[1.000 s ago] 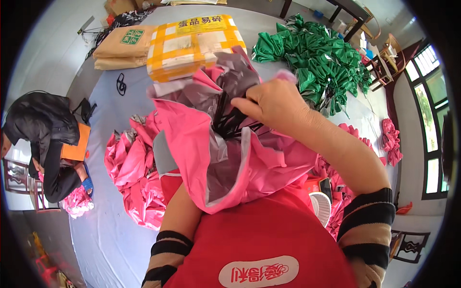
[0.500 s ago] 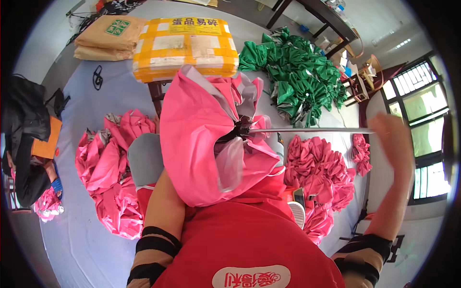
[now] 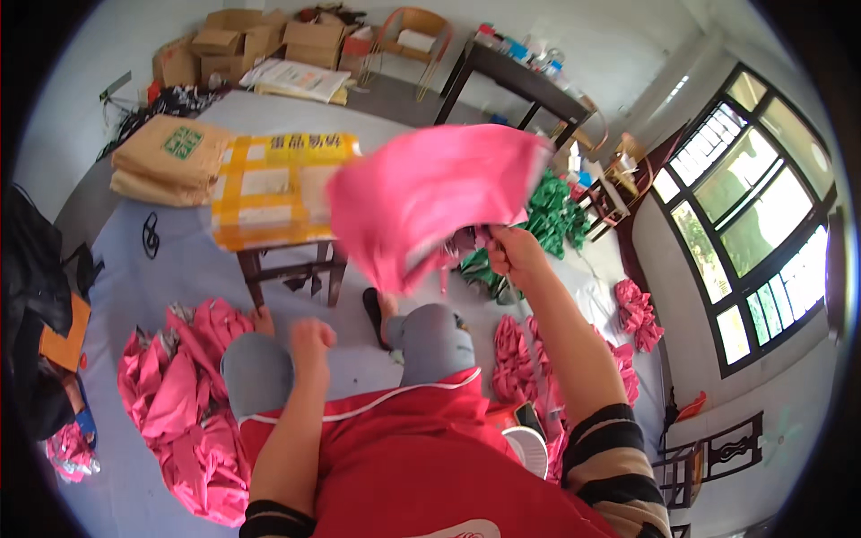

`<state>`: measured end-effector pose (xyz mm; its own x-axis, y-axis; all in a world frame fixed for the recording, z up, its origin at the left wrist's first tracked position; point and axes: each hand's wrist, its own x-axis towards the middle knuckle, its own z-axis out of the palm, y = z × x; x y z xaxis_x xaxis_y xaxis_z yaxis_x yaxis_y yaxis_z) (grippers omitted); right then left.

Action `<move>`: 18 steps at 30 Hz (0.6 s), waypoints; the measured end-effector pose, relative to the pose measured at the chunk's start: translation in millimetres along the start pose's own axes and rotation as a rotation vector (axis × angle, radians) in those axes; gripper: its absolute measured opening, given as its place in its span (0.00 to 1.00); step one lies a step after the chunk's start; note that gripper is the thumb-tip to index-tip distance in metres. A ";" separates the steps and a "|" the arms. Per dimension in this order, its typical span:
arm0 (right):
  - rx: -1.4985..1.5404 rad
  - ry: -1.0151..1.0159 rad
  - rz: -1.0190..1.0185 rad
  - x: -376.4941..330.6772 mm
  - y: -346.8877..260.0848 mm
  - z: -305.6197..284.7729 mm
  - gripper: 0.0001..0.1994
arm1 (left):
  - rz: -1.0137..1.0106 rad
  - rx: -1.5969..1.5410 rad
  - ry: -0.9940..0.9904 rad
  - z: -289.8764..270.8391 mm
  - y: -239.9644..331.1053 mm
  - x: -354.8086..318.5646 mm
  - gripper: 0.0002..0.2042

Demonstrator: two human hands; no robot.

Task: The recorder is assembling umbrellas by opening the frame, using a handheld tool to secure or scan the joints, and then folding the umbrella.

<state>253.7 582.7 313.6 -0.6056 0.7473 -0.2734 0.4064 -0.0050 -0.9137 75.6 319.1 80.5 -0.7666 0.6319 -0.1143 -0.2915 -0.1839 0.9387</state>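
Out in front of me a pink umbrella [image 3: 439, 188], its loose fabric blurred by motion, is raised above the floor. My right hand [image 3: 516, 255] is closed round it at the dark opening under the cloth; the fingers hide what part they grip. Over my lap my left hand [image 3: 312, 348] is curled into a loose fist, somewhat blurred, away from the umbrella, and I see nothing in it. Heaped pink umbrellas [image 3: 184, 421] lie left of my legs, and more pink umbrellas [image 3: 516, 363] lie to the right.
A yellow-taped box [image 3: 278, 193] rests on a wooden stool [image 3: 291, 273] ahead, beside brown paper sacks [image 3: 170, 157]. Green umbrellas [image 3: 556, 215] are piled beyond my right hand. Farther back stand a dark table [image 3: 520, 81], a chair [image 3: 413, 45] and cardboard boxes [image 3: 238, 40].
The metal shaft that stretched out to my right hand no longer shows. The umbrella has left my lap and gone forward and up in my right hand; my left hand has come away. My view has tilted up.
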 end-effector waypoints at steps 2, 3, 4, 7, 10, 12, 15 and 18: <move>0.750 0.094 0.038 18.2 -4.1 -2.3 0.19 | -0.152 -0.018 -0.301 62.0 25.3 -31.3 0.13; 0.814 0.068 0.066 25.2 -0.2 3.5 0.22 | -0.386 -0.258 -0.329 95.5 37.4 -50.9 0.16; 0.859 0.081 0.068 30.6 8.0 13.9 0.23 | -0.497 -0.342 -0.343 125.1 50.4 -69.6 0.16; 0.941 0.090 0.096 39.0 40.3 39.2 0.22 | -0.646 -0.457 -0.509 147.9 91.9 -87.1 0.16; 0.950 0.087 0.235 44.0 59.5 50.5 0.20 | -0.745 -0.497 -0.821 146.7 118.2 -96.4 0.14; 0.893 0.132 0.225 46.9 53.9 45.7 0.20 | -0.822 -0.566 -0.725 149.5 129.5 -105.0 0.13; 0.738 0.204 0.197 53.5 25.1 25.6 0.19 | -0.840 -0.608 -0.665 167.6 143.1 -120.8 0.14; 0.627 0.182 0.104 63.7 -2.2 -2.4 0.19 | -0.777 -0.625 -0.670 187.2 157.7 -129.4 0.15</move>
<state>215.9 631.9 298.9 -0.4367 0.8224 -0.3645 -0.0526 -0.4279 -0.9023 235.9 349.2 304.2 0.1329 0.9679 -0.2135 -0.9134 0.2032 0.3526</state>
